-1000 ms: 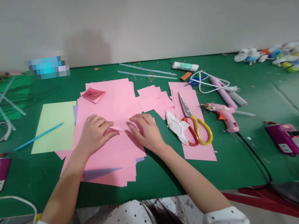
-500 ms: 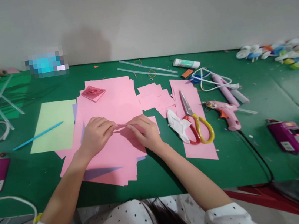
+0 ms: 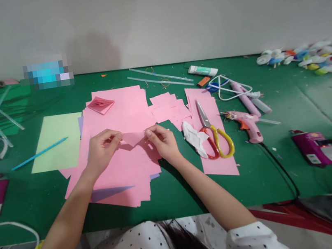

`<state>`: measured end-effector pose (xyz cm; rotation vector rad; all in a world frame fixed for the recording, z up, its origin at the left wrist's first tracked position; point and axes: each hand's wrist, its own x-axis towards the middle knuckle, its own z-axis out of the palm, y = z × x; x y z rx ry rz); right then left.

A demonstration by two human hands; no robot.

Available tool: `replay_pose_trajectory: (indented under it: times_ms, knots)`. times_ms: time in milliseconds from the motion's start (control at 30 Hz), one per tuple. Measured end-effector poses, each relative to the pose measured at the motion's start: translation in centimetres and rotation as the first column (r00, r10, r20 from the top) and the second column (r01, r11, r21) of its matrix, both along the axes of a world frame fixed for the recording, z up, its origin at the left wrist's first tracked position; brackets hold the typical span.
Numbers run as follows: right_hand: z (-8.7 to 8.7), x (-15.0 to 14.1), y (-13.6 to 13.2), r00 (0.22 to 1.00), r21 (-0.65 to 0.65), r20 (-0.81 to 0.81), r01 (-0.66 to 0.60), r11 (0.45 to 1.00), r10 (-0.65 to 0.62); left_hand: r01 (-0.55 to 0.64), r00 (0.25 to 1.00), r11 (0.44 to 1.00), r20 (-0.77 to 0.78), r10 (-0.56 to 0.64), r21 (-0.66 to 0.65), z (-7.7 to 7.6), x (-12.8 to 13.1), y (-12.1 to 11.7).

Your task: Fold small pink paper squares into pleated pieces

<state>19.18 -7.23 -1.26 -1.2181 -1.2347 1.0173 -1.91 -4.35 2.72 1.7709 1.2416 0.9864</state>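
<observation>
The left hand (image 3: 103, 151) and right hand (image 3: 164, 143) hold a pink slip (image 3: 134, 138) between them, over the middle of the pink stack (image 3: 126, 174), which lies left of centre on the green tabletop (image 3: 256, 188) and short of its near edge. The left fingers pinch the slip's left end, thumb against forefinger; the right fingers pinch its right end the same way. The slip's long axis runs left to right, roughly parallel to the tabletop's near edge, and a corner of it points toward that edge.

A green-and-white label shows on the glue tube (image 3: 202, 71) near the tabletop's far edge; its writing is too small to read. Pale marks on the purple box (image 3: 317, 147), toward the near right corner, cannot be made out either.

A pleated fold (image 3: 101, 105) lies at the stack's far left corner. To the stack's left, a blue pencil (image 3: 39, 154) slants across a pale green sheet (image 3: 53, 131). To its right, scissors (image 3: 213, 130) lie on pink strips (image 3: 220, 166), blades toward the far edge, handles touching a crumpled tissue (image 3: 195, 138). The glue gun (image 3: 249, 125) beside them points left.
</observation>
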Motion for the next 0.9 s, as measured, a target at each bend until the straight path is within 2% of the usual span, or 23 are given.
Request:
replay_pose_trajectory:
  times_ms: [267, 467, 900]
  knots:
    - [-0.2, 0.3, 0.5, 0.997, -0.065, -0.070, 0.022, 0.998, -0.026, -0.014, 0.989, 0.984, 0.143, 0.040, -0.176, -1.1, -0.1, 0.5]
    - [-0.3, 0.4, 0.6, 0.990, -0.096, -0.125, 0.051, 0.994, -0.063, 0.067, 0.956, 0.960, 0.293, 0.015, -0.271, -1.5, -0.3, 0.8]
    - [-0.6, 0.5, 1.0, 0.992, -0.144, -0.120, 0.024, 0.989, -0.042, 0.051, 0.969, 0.963, 0.248, 0.017, -0.265, -1.9, -0.2, 1.2]
